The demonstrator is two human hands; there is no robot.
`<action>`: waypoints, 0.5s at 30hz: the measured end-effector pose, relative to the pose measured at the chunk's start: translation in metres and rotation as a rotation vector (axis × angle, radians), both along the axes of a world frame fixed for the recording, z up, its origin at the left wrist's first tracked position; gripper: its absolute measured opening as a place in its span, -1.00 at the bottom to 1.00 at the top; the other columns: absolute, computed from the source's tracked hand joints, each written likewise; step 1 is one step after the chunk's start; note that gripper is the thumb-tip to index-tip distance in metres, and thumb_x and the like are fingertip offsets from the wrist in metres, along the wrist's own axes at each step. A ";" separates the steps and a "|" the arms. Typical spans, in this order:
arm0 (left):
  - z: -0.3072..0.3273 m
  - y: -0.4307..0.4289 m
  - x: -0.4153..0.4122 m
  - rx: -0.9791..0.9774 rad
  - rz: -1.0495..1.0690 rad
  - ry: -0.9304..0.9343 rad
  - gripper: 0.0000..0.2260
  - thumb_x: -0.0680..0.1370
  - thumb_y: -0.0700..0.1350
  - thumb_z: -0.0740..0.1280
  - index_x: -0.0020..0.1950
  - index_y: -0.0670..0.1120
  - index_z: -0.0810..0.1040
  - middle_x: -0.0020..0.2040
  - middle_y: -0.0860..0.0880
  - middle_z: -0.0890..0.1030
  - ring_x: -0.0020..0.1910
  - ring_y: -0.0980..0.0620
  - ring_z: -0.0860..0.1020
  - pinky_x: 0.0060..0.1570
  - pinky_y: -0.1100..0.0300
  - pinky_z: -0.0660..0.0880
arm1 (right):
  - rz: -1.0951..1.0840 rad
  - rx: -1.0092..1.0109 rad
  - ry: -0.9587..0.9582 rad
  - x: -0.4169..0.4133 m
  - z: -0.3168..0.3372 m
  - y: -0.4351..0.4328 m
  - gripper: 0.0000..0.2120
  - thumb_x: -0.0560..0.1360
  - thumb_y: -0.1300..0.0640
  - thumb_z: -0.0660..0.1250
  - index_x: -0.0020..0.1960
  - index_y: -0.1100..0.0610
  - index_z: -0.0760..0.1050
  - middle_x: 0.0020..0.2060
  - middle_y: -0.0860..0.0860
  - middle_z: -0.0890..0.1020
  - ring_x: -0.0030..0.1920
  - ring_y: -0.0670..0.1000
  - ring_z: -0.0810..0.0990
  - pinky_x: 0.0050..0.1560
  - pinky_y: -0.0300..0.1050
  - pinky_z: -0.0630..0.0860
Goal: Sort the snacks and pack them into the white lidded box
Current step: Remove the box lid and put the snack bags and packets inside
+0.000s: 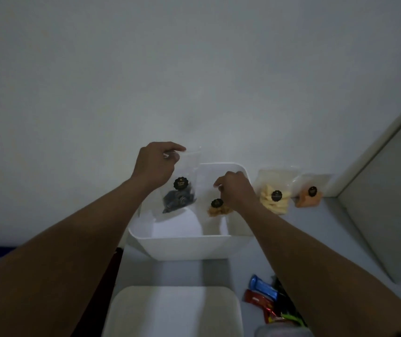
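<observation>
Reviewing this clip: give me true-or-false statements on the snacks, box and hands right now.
The left hand pinches the bag of dark snacks by its top. True.
The lid sits on the white box. False: it lies on the table, nearer the camera.
Two bags, yellow chips and an orange snack, stand right of the box. True.
The right hand is empty. False: it holds a bag of brown snacks over the box.
The wrapped bars are in the box. False: they lie on the table.
</observation>
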State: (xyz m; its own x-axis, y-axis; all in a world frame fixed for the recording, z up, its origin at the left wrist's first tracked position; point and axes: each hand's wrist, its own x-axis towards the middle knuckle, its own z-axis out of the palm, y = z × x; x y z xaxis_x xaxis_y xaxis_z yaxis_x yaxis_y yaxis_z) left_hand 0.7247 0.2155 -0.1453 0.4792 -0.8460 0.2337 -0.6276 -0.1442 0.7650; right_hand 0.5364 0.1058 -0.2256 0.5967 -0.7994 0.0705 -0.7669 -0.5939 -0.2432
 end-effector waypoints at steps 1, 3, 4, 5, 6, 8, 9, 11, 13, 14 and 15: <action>-0.005 0.002 0.001 0.007 -0.001 0.006 -0.78 0.55 -0.19 0.34 0.03 0.09 0.70 -0.03 0.05 0.68 -0.05 0.15 0.61 -0.07 0.43 0.41 | 0.008 -0.056 0.040 0.002 -0.004 -0.001 -0.69 0.54 0.23 0.29 0.20 -0.03 0.62 0.10 0.02 0.64 0.17 0.15 0.47 0.12 -0.01 0.47; -0.015 0.005 0.003 0.018 0.001 0.018 -0.78 0.55 -0.19 0.34 0.03 0.08 0.70 -0.02 0.06 0.68 -0.04 0.16 0.60 -0.10 0.53 0.38 | 0.027 -0.132 0.100 0.006 -0.010 -0.003 -0.68 0.53 0.22 0.30 0.22 -0.03 0.61 0.09 0.01 0.66 0.16 0.14 0.47 0.11 0.00 0.46; -0.019 0.006 0.004 0.022 0.004 0.025 -0.78 0.55 -0.20 0.34 0.03 0.08 0.70 -0.01 0.07 0.68 -0.04 0.17 0.60 -0.11 0.56 0.37 | 0.037 -0.137 0.122 0.007 -0.013 -0.004 -0.67 0.53 0.23 0.29 0.23 -0.02 0.60 0.10 0.01 0.65 0.17 0.13 0.48 0.11 0.01 0.46; -0.023 0.007 0.005 0.024 0.007 0.033 -0.79 0.55 -0.20 0.35 0.02 0.08 0.70 -0.01 0.07 0.68 -0.04 0.17 0.61 -0.11 0.56 0.37 | 0.045 -0.130 0.139 0.008 -0.015 -0.006 -0.65 0.53 0.25 0.28 0.25 0.00 0.59 0.12 0.02 0.64 0.18 0.13 0.48 0.12 0.01 0.47; -0.026 0.008 0.006 0.026 0.009 0.043 -0.79 0.55 -0.20 0.35 0.02 0.09 0.70 0.00 0.07 0.69 -0.03 0.18 0.61 -0.10 0.55 0.38 | 0.052 -0.125 0.159 0.009 -0.017 -0.008 -0.64 0.52 0.28 0.27 0.26 0.02 0.59 0.12 0.03 0.63 0.19 0.12 0.49 0.12 0.01 0.47; -0.031 0.008 0.006 0.035 0.005 0.055 -0.79 0.55 -0.19 0.36 0.02 0.09 0.70 0.02 0.07 0.69 -0.02 0.17 0.61 -0.07 0.51 0.39 | 0.064 -0.142 0.191 0.011 -0.018 -0.012 -0.64 0.49 0.32 0.26 0.23 0.07 0.58 0.10 0.05 0.62 0.17 0.12 0.50 0.10 0.01 0.51; -0.033 0.007 0.005 0.041 0.000 0.057 -0.79 0.54 -0.19 0.36 0.02 0.08 0.70 0.03 0.07 0.69 -0.01 0.16 0.61 -0.04 0.48 0.40 | 0.070 -0.154 0.200 0.011 -0.017 -0.014 -0.64 0.48 0.33 0.26 0.22 0.09 0.57 0.10 0.06 0.61 0.17 0.12 0.50 0.08 0.01 0.52; -0.036 0.004 0.002 0.047 -0.012 0.068 -0.80 0.54 -0.20 0.36 0.03 0.07 0.71 0.04 0.05 0.68 0.01 0.14 0.61 0.02 0.43 0.41 | 0.082 -0.182 0.195 0.010 -0.011 -0.017 -0.64 0.48 0.34 0.24 0.23 0.12 0.56 0.11 0.08 0.59 0.18 0.13 0.50 0.09 0.02 0.52; -0.039 0.000 -0.004 0.053 -0.030 0.086 -0.80 0.55 -0.21 0.37 0.02 0.07 0.71 0.05 0.04 0.68 0.02 0.13 0.61 0.07 0.38 0.42 | 0.087 -0.239 0.188 0.004 -0.003 -0.019 -0.62 0.47 0.34 0.22 0.24 0.15 0.55 0.15 0.11 0.59 0.20 0.15 0.47 0.11 0.03 0.47; -0.041 -0.003 -0.007 0.059 -0.042 0.098 -0.79 0.55 -0.21 0.36 0.02 0.07 0.71 0.05 0.03 0.68 0.03 0.12 0.60 0.08 0.36 0.42 | 0.080 -0.270 0.184 -0.001 0.001 -0.020 -0.62 0.47 0.32 0.21 0.25 0.16 0.54 0.17 0.12 0.57 0.22 0.17 0.45 0.12 0.04 0.44; -0.043 -0.007 -0.011 0.067 -0.056 0.109 -0.79 0.55 -0.21 0.36 0.01 0.08 0.70 0.05 0.03 0.68 0.04 0.11 0.60 0.08 0.35 0.42 | 0.063 -0.288 0.173 -0.006 0.004 -0.021 -0.62 0.49 0.29 0.22 0.29 0.17 0.51 0.21 0.14 0.55 0.24 0.18 0.43 0.14 0.05 0.42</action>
State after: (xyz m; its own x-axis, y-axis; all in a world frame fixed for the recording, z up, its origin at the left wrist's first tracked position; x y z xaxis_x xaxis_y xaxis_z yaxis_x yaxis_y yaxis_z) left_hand 0.7140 0.2088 -0.1884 0.4500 -0.8842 0.1254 -0.5500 -0.1638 0.8190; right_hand 0.5302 0.0846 -0.2214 0.6672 -0.7225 0.1810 -0.7417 -0.6669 0.0719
